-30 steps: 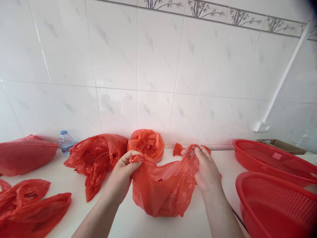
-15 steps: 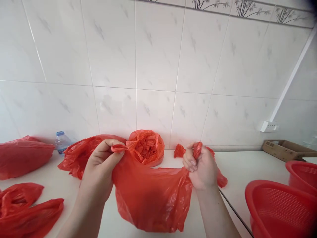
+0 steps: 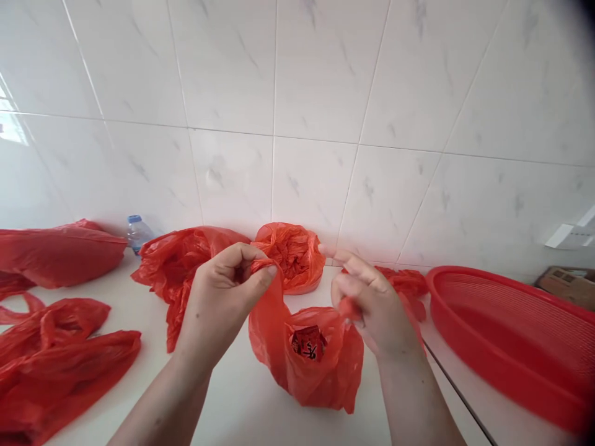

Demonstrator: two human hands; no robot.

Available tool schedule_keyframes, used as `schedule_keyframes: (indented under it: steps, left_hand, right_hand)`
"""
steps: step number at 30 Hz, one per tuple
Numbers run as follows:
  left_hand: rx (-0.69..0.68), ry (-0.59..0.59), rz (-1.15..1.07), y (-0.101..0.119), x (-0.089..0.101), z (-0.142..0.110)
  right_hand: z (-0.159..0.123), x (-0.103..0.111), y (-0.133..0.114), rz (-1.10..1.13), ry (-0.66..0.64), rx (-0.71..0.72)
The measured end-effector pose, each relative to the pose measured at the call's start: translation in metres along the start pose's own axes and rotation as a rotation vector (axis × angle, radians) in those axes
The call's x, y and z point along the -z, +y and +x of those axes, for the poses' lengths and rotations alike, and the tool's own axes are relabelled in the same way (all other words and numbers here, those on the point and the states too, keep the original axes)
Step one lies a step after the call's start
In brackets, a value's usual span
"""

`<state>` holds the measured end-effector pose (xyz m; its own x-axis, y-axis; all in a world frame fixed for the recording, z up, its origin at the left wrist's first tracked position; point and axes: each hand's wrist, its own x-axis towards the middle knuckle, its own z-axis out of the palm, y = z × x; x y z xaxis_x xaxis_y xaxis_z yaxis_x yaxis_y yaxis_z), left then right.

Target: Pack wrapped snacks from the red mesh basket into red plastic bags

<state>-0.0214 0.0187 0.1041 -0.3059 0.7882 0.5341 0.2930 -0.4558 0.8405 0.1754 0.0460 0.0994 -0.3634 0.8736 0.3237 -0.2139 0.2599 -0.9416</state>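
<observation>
A red plastic bag hangs between my two hands, low over the white table, its mouth partly open. Inside it shows a red packet with dark lettering. My left hand is closed, thumb and fingers pinching one handle of the bag. Around the other handle my right hand is curled with its lower fingers, while the index finger points out to the left; this hand is slightly blurred. Just behind the hands stands an open red bag stuffed with crumpled red plastic.
Filled red bags and loose red bags lie at left, near a water bottle. Another crumpled bag sits mid-left. A red plastic basket and a cardboard box stand at right. The tiled wall closes the back.
The bag has gone from stretched wide to gathered, and its mouth now shows the packet inside. My hands are closer together; the right index finger has extended. The view has shifted, bringing the basket nearer.
</observation>
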Motion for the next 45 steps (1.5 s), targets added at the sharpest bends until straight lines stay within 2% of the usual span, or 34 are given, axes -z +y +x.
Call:
schedule_keyframes:
  steps: [2, 3, 6, 8, 11, 13, 17, 19, 23, 26, 29, 32, 34, 39, 45]
  left_hand:
    - [-0.022, -0.002, 0.033, 0.001, -0.003, -0.003]
    - [-0.018, -0.038, 0.004, 0.001, -0.004, -0.004]
    - [0.031, -0.29, -0.19, 0.002, -0.008, -0.009]
    - [0.019, -0.386, -0.243, 0.003, -0.009, -0.011]
    - [-0.066, -0.278, -0.08, 0.004, -0.008, -0.012]
    - [-0.135, -0.261, 0.05, 0.003, -0.009, -0.012]
    - [-0.265, -0.463, 0.202, -0.004, -0.017, -0.012]
    - [-0.285, -0.502, 0.272, -0.01, -0.022, -0.011]
    - [-0.203, -0.457, 0.295, -0.021, -0.026, -0.006]
    - [-0.077, -0.397, 0.1, -0.027, -0.026, -0.002]
    - [0.117, -0.49, -0.158, -0.031, -0.028, -0.002]
    - [0.264, -0.586, -0.303, -0.032, -0.033, -0.004]
    - [0.297, -0.572, -0.339, -0.034, -0.036, -0.006]
    - [0.25, -0.5, -0.307, -0.039, -0.04, -0.006]
    - [0.218, -0.545, -0.277, -0.041, -0.041, -0.007]
  right_hand:
    - [-0.002, -0.009, 0.002, -0.089, -0.132, -0.084]
    - [-0.002, -0.013, 0.004, -0.124, -0.187, -0.109]
    - [0.001, -0.023, 0.014, -0.166, -0.234, -0.124]
    - [0.006, -0.024, 0.021, -0.167, -0.181, -0.119]
    - [0.012, -0.018, 0.028, -0.206, 0.007, -0.1]
    - [0.014, -0.014, 0.03, -0.241, 0.117, -0.104]
    - [0.015, -0.012, 0.032, -0.148, 0.255, -0.14]
    - [0.015, -0.011, 0.033, -0.118, 0.247, -0.142]
    - [0.015, -0.002, 0.032, -0.147, 0.029, -0.094]
    - [0.013, 0.01, 0.03, -0.094, -0.157, -0.054]
    - [0.01, 0.02, 0.028, -0.059, -0.257, -0.025]
    - [0.009, 0.024, 0.024, -0.141, -0.242, -0.006]
    - [0.009, 0.024, 0.022, -0.226, -0.219, -0.005]
    - [0.013, 0.02, 0.025, -0.428, -0.105, -0.06]
    - [0.024, 0.02, 0.042, -0.708, 0.061, -0.074]
